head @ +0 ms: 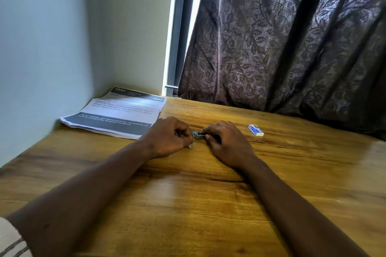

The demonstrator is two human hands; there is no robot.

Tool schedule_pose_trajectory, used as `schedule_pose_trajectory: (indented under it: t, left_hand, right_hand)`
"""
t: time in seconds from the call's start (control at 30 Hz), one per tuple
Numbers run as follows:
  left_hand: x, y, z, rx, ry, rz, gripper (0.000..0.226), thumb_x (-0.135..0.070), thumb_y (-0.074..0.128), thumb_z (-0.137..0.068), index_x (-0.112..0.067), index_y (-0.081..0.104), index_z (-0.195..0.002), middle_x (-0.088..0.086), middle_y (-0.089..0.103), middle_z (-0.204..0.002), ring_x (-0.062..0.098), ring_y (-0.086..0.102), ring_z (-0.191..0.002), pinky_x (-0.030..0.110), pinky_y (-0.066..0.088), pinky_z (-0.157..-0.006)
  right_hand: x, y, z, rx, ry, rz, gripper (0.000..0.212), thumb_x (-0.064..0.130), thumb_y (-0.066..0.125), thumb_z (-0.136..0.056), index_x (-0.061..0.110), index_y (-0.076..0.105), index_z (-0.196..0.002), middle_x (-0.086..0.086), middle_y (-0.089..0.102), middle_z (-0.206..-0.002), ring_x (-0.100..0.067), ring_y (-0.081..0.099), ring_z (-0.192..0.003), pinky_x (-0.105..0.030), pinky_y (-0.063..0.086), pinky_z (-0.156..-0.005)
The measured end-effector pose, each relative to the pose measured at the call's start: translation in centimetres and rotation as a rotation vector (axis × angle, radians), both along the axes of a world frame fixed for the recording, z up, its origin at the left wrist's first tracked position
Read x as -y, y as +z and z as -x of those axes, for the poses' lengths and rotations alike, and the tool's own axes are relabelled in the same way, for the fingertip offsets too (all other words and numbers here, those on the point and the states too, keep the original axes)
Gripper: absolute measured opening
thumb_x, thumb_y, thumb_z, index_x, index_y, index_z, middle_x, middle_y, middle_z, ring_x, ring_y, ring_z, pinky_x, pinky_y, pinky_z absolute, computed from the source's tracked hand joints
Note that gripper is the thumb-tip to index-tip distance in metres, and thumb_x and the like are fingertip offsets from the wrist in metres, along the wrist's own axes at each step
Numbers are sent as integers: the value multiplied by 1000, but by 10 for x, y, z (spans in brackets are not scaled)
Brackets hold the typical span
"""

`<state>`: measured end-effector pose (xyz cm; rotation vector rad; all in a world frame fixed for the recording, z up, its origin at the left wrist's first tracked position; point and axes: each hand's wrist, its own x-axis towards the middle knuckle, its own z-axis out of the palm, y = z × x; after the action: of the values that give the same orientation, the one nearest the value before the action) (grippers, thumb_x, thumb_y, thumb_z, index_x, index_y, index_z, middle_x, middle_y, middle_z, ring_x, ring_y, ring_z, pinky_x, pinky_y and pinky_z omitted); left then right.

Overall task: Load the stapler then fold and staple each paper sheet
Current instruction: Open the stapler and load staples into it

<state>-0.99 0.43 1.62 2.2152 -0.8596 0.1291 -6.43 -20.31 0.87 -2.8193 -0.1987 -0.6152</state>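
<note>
Stapler (200,136) sits mid-surface (208,204), between both hands, lying flat. Right hand (225,142) covers its rear half: grip closed round the body, thumb on the near side, fingers over the far side. Only the front end shows: a silvery metal channel with a blue bit at the tip. Too small to tell whether the channel has staples in it. Left hand (169,137) is just beside that tip, grip curled tight, thumb and fingers pinching a small metal piece (190,146) that pokes out below the fingers; can't tell if it's a staple strip or a stapler part. Staple box (255,130), white and blue, lies on the surface right of the right hand, apart from it; looks closed, contents not visible. Paper stack (117,115), printed sheets, unfolded, lies flat in the far left corner against the wall, just behind the left hand. Dark leaf-pattern curtain (282,37) hangs behind the surface's far edge.
</note>
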Motion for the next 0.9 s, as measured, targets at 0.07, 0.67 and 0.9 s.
schedule_pose_trajectory:
  t: [0.07, 0.67, 0.9]
  left_hand:
    - [-2, 0, -1, -6, -12, -18, 7, -26, 76, -84, -31, 81, -83, -17, 74, -81, -3, 62, -75, 17, 41, -67]
    - [-1, -3, -4, 4, -48, -640, 144, -109, 15, -43, -27, 5, -161, -5, 1, -171, 16, 4, -157, 53, -2, -126]
    - [0, -4, -7, 6, -69, -644, 148, -110, 12, -39, -27, 5, -161, -5, 0, -171, 15, 4, -157, 49, 2, -127]
  right_hand:
    - [3, 0, 0, 9, 27, 10, 28, 28, 59, -99, 27, 69, -125, 4, 60, -113, -15, 51, -110, -36, 46, -93]
    - [72, 11, 0, 35, -757, -155, 58, 58, 57, -92, 17, 58, -134, -10, 52, -142, -30, 44, -132, -45, 40, -104]
    - [81, 3, -5, -11, -789, -127, 36, 47, 65, -91, 23, 63, -118, -4, 64, -124, -27, 53, -121, -42, 44, -98]
